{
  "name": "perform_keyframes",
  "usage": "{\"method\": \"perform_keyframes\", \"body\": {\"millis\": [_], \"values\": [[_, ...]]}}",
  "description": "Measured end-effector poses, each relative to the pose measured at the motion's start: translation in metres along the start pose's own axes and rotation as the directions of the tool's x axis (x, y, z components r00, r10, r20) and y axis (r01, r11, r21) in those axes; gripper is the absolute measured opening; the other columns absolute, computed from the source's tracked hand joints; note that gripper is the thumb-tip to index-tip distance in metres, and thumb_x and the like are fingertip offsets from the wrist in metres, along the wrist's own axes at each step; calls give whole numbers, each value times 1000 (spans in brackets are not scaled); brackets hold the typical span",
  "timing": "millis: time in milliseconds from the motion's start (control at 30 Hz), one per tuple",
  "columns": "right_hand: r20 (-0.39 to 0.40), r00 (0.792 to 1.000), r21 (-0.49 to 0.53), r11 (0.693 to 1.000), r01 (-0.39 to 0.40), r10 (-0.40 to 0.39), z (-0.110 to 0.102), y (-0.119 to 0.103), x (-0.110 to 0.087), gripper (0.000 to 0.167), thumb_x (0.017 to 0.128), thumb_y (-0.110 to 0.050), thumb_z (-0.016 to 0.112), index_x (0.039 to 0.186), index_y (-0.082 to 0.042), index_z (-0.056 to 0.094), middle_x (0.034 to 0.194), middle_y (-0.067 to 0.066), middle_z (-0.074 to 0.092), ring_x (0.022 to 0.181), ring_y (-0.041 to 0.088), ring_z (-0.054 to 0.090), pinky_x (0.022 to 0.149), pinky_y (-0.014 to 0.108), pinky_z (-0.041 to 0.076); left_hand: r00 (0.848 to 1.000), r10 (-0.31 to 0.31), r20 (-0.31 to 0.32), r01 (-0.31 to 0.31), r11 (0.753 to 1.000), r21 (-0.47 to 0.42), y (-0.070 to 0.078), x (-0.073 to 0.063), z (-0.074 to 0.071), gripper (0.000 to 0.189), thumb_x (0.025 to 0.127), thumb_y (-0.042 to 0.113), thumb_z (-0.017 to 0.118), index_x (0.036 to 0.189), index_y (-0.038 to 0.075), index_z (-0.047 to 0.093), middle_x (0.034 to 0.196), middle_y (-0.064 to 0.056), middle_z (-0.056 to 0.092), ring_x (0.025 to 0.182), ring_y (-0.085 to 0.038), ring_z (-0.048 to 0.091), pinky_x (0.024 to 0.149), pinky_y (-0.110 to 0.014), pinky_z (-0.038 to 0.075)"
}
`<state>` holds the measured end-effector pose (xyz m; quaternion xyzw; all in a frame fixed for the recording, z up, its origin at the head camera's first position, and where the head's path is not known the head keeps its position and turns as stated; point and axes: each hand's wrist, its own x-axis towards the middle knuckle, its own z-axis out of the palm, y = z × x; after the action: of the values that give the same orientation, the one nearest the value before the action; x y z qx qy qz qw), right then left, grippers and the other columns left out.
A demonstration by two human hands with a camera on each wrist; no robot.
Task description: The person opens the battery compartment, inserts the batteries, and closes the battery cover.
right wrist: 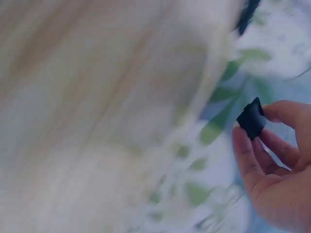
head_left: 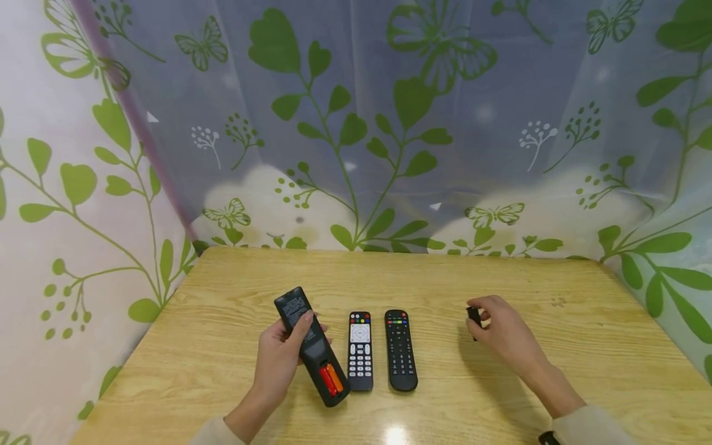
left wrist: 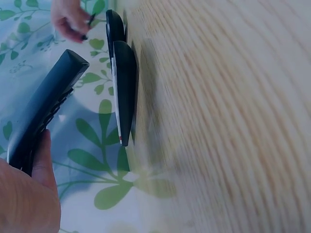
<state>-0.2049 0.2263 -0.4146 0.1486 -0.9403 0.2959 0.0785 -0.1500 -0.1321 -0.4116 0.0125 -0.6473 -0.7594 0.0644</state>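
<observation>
My left hand [head_left: 278, 355] grips a black remote control [head_left: 300, 327] with its back facing up, the thumb across its labelled upper part. Two batteries [head_left: 331, 379], red and orange, lie in its uncovered compartment at the lower end. In the left wrist view the same remote [left wrist: 43, 109] is seen edge-on, tilted above the table. Over at the right, my right hand [head_left: 508, 334] pinches a small black battery cover [head_left: 474, 322] between thumb and fingers. The right wrist view shows that cover [right wrist: 251, 119] held at the fingertips.
A remote with white keys [head_left: 360, 351] and a black remote with coloured keys [head_left: 400, 350] lie face up side by side, mid-table. The wooden table [head_left: 445, 402] meets a leaf-patterned curtain [head_left: 345, 154] at its back edge.
</observation>
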Motion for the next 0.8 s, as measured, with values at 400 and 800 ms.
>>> {"method": "perform_keyframes", "body": {"millis": [400, 800], "values": [[-42, 956, 376, 882, 285, -291, 64, -109, -13, 25, 83, -1, 71, 105, -9, 62, 101, -1, 56, 80, 12, 59, 65, 22, 55, 1000, -13, -7, 13, 1000, 9, -2, 0, 2, 49, 97, 29, 58, 120, -14, 52, 101, -27, 66, 86, -34, 69, 72, -38, 57], [20, 920, 565, 763, 313, -392, 100, -155, -21, 19, 87, -10, 71, 103, -11, 61, 104, -3, 55, 85, 11, 60, 66, 19, 55, 999, -19, -43, 21, 999, 44, -7, 2, 0, 46, 94, 36, 60, 116, -4, 61, 99, -22, 67, 89, -40, 67, 69, -37, 58]]}}
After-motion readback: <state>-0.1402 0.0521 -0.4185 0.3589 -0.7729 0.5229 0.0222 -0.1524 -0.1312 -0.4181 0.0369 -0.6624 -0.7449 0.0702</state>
